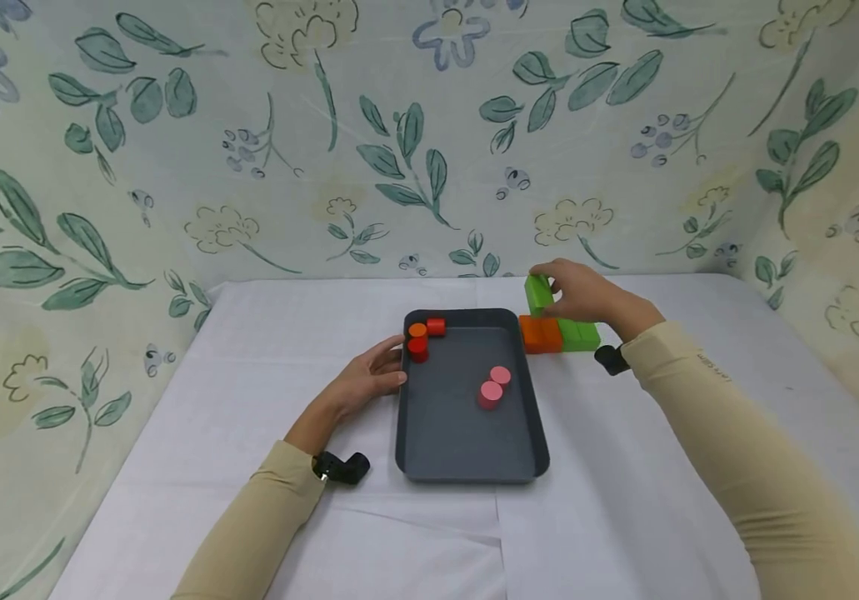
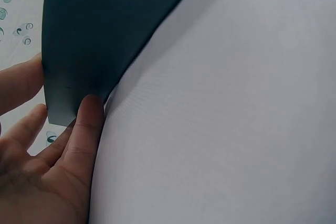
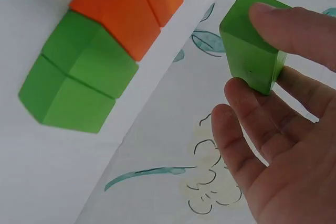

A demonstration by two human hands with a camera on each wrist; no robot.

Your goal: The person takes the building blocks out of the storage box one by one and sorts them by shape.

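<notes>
In the head view, the right grip (image 1: 586,292) pinches a green block (image 1: 540,294) above the far side of a short row, where orange blocks (image 1: 541,334) and other green blocks (image 1: 579,336) sit just beside the tray (image 1: 444,450). The left grip (image 1: 360,385) is loosely spread, fingertips against the tray's left wall. A careless push there could drive the tray into the orange blocks, or tip the pink cylinders (image 1: 490,395) standing inside; the red cylinder (image 1: 436,327) that seems to lie on its side might roll. Lettering (image 1: 714,367) runs along the right sleeve (image 1: 699,425), too small to read surely. In the left wrist view, the digits touch the tray's wall without wrapping it; no label shows there. In the right wrist view, thumb and fingertips hold the green block clear of the row; with smooth faces, it could slip or twist if the pressure slackens. The blocks carry no readable writing.
</notes>
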